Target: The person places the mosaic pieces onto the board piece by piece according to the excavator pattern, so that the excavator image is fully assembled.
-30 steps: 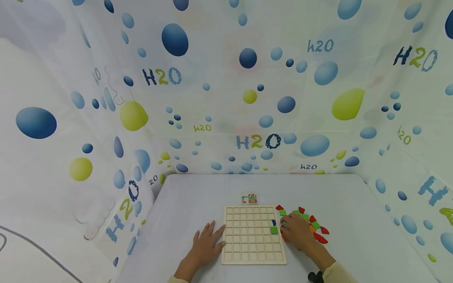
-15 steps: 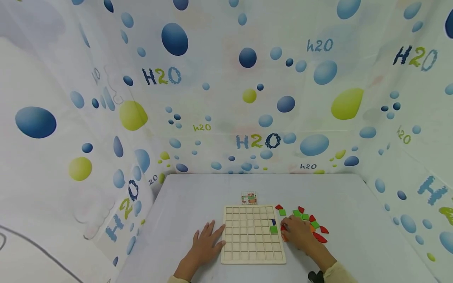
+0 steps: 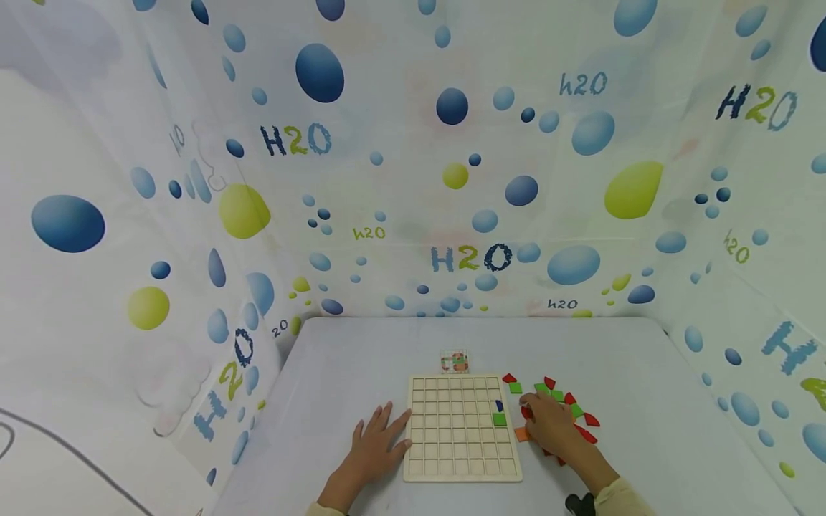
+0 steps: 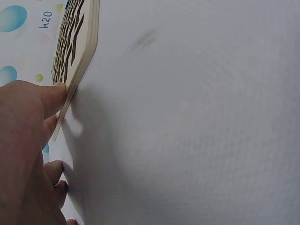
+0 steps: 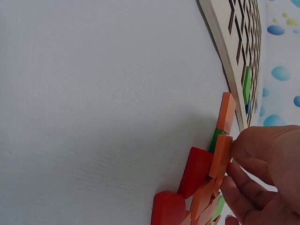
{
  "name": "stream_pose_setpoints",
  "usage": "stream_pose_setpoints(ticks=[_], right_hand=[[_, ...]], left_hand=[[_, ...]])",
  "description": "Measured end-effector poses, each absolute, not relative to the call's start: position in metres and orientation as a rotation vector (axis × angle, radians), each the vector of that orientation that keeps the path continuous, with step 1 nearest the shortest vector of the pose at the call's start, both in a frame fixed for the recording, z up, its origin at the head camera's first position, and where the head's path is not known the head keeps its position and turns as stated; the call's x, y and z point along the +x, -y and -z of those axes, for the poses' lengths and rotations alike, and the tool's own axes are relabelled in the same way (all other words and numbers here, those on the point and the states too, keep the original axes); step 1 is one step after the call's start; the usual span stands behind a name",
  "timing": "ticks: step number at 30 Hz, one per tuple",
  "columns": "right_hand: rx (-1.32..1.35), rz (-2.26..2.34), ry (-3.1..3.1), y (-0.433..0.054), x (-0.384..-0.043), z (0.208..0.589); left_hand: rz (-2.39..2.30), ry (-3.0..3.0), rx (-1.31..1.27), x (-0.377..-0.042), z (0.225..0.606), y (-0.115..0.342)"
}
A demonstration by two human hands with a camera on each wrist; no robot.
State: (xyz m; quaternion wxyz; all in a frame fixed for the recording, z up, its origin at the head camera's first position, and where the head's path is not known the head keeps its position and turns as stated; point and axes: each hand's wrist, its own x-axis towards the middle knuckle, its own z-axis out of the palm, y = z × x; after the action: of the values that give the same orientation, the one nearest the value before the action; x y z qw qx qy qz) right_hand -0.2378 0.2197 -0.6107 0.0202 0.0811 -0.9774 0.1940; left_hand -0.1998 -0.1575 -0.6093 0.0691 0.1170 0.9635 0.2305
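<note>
A pale wooden grid board (image 3: 452, 451) lies flat on the table. My left hand (image 3: 377, 446) rests beside its left edge with fingers spread; the thumb touches the rim in the left wrist view. Right of the board, my right hand (image 3: 551, 423) bends over a cluster of coloured blocks, pinching a red block (image 3: 525, 412) between thumb and fingertips, which largely hide it. An orange block (image 5: 221, 157) stands next to the thumb in the right wrist view. Upon the board sit a green square block (image 3: 500, 419) and a small dark blue block (image 3: 499, 405).
A small patterned picture card (image 3: 454, 362) lies beyond the board. Loose red blocks (image 3: 591, 420) and green blocks (image 3: 515, 388) spread around my right hand, and an orange square block (image 3: 521, 434) lies close to the board's right edge. A bubble-print curtain (image 3: 400, 179) surrounds the table.
My right hand has shifted slightly right, away from the board, and the red block at its fingertips has moved with it. The orange square block beside the board is now uncovered. My left hand stays put.
</note>
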Motion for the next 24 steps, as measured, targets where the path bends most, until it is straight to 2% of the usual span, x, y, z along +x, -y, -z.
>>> stream_pose_setpoints(ticks=[24], right_hand=[[0.222,-0.65,3.021,-0.2245,-0.242,0.6122]], left_hand=[[-0.715,-2.896,0.366,-0.1994,0.6091,0.1582]])
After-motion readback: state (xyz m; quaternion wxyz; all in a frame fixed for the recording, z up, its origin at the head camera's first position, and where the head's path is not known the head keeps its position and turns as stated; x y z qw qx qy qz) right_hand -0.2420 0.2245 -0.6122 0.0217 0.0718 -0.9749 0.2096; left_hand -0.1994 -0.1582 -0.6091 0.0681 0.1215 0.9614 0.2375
